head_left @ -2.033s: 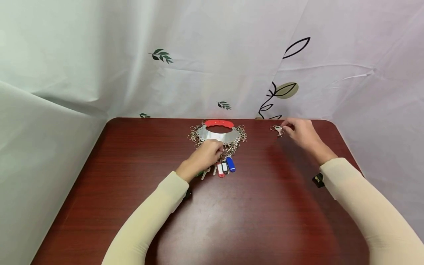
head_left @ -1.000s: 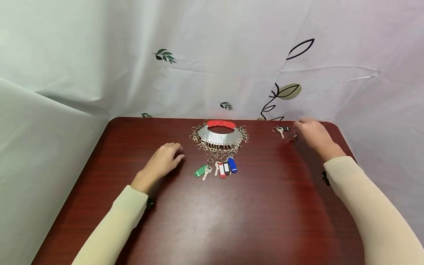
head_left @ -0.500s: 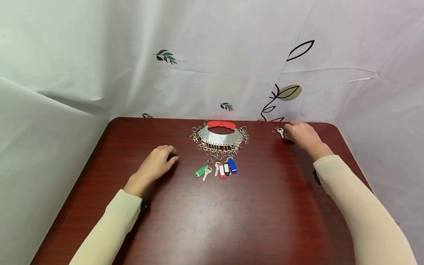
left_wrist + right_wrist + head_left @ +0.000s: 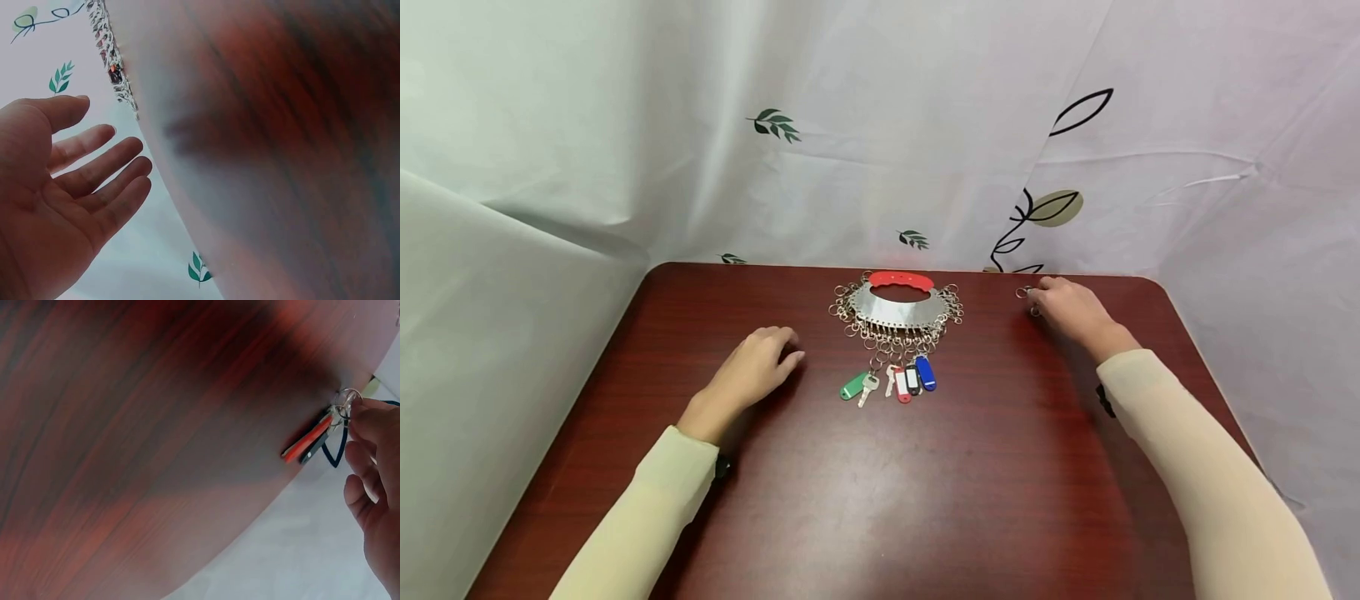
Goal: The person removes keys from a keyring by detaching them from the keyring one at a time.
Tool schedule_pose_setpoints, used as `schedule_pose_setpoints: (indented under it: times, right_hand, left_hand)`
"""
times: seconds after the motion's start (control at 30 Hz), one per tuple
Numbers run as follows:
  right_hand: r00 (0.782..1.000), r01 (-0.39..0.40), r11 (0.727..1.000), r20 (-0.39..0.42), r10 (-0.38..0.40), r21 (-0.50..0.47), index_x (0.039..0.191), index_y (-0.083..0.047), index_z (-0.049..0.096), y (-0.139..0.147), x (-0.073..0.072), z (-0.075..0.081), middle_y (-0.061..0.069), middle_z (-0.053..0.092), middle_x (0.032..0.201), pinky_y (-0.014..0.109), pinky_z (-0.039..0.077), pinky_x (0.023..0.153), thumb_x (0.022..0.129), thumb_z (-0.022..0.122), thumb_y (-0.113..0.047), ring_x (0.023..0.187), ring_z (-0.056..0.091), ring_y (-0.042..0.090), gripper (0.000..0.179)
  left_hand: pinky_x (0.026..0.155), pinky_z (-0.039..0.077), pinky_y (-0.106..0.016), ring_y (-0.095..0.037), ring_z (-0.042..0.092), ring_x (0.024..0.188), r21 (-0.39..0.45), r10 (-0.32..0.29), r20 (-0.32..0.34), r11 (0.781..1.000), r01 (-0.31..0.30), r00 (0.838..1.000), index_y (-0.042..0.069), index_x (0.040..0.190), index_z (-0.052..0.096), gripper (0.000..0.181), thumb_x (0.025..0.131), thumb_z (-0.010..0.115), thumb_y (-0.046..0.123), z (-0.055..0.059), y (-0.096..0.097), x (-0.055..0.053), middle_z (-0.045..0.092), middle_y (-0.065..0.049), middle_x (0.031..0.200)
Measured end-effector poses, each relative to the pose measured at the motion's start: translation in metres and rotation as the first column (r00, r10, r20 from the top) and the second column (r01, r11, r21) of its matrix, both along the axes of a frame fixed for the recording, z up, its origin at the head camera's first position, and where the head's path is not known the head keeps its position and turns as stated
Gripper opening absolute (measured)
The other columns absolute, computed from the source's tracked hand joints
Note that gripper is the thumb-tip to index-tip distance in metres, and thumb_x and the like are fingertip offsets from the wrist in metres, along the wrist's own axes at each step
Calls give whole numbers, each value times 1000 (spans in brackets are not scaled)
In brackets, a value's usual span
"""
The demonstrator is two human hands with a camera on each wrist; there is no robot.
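At the back right of the table, my right hand (image 4: 1071,308) has thumb and forefinger pinched at a small metal key ring (image 4: 348,397). Beside those fingertips, a red key tag (image 4: 307,439) and a black key tag (image 4: 314,449) slant down in the right wrist view. The head view shows only the rings (image 4: 1022,292) there; my hand covers the rest. My left hand (image 4: 748,367) is over the left half of the table, holding nothing, its fingers loosely bent. To its right lies a metal key holder (image 4: 898,313) with a red handle (image 4: 901,281) and many ring clips.
In front of the holder lie a green tag (image 4: 853,387), a silver key (image 4: 868,389), a red tag (image 4: 902,386), a black tag (image 4: 913,380) and a blue tag (image 4: 926,374). White cloth (image 4: 835,167) hangs around the red-brown table (image 4: 895,500).
My left hand has left the holder's clips and moved left. My right hand went right with a small item, then came back left over the keys at the back right.
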State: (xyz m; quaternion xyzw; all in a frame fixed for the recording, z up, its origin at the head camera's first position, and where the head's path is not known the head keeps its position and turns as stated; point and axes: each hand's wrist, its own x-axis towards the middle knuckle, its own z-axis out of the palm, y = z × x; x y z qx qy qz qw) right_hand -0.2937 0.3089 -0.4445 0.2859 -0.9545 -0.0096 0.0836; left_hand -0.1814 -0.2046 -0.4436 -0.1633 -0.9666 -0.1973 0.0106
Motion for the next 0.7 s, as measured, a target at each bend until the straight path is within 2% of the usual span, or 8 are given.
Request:
schedule_pose_setpoints:
  times: [0.13, 0.23, 0.4, 0.57, 0.7]
  right_hand:
    - [999, 15, 999, 49, -17, 31, 92, -10, 72, -4, 0, -1, 12, 61, 85, 52, 57, 73, 96, 62, 0, 83, 65, 35, 15]
    - [999, 15, 999, 52, -17, 36, 93, -9, 73, -5, 0, -2, 13, 62, 85, 52, 57, 75, 96, 62, 1, 84, 65, 36, 15]
    - [998, 21, 999, 56, -23, 48, 100, -8, 75, -6, 0, -2, 15, 65, 91, 52, 58, 78, 95, 63, 2, 88, 66, 36, 16]
    - [997, 21, 999, 68, -24, 50, 104, -7, 74, -8, 2, -2, 16, 68, 96, 53, 59, 80, 97, 61, 1, 91, 67, 36, 17]
    - [998, 21, 999, 55, -23, 27, 105, -6, 72, -9, 3, -1, 16, 68, 94, 54, 58, 81, 96, 61, 2, 92, 67, 38, 16]
  left_hand:
    - [107, 47, -56, -40, 60, 126, -26, -39, -13, 999, 39, 999, 3, 137, 63, 44, 101, 65, 30, 0, 1, 1, 66, -21, 133]
    - [111, 44, -59, -44, 54, 134, -58, -77, -41, 996, 75, 996, 6, 148, 55, 57, 101, 65, 36, -1, 1, 2, 58, -25, 144]
    - [114, 39, -63, -49, 46, 141, -133, -129, -84, 984, 117, 988, 9, 152, 50, 65, 99, 64, 45, -1, 4, 4, 47, -28, 154]
    - [119, 33, -63, -49, 39, 146, -177, -149, -83, 975, 132, 985, 14, 156, 46, 70, 99, 63, 51, 0, 6, 7, 41, -26, 159]
    - [118, 33, -65, -49, 38, 147, -185, -152, -81, 973, 135, 985, 15, 156, 45, 70, 99, 62, 51, -1, 9, 9, 41, -26, 160]
